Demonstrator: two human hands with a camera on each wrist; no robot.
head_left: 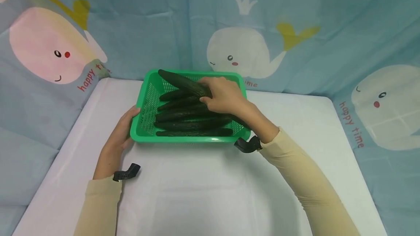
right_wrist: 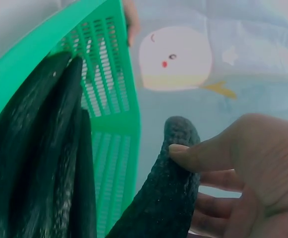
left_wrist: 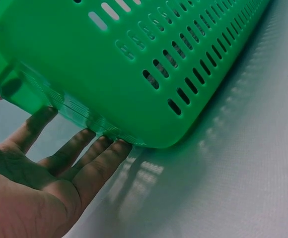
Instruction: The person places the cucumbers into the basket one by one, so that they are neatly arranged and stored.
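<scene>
My right hand [head_left: 226, 95] grips a dark green cucumber [head_left: 180, 82] over the basket, its far end slanting up toward the back left. In the right wrist view the thumb lies on top of this bumpy cucumber [right_wrist: 164, 198], near its rounded tip, with the fingers round the other side. Several more cucumbers [head_left: 193, 125] lie side by side in the green plastic basket [head_left: 183, 139]. At the basket's left end is my left hand [head_left: 123, 130]. Its fairly straight, spread fingers touch the outer wall [left_wrist: 99, 84] in the left wrist view.
The basket stands on a white-covered table [head_left: 197, 192], toward its back edge. Behind and at both sides hangs a light blue curtain [head_left: 137, 39] with printed whales. Each wrist wears a small black camera mount [head_left: 126, 173].
</scene>
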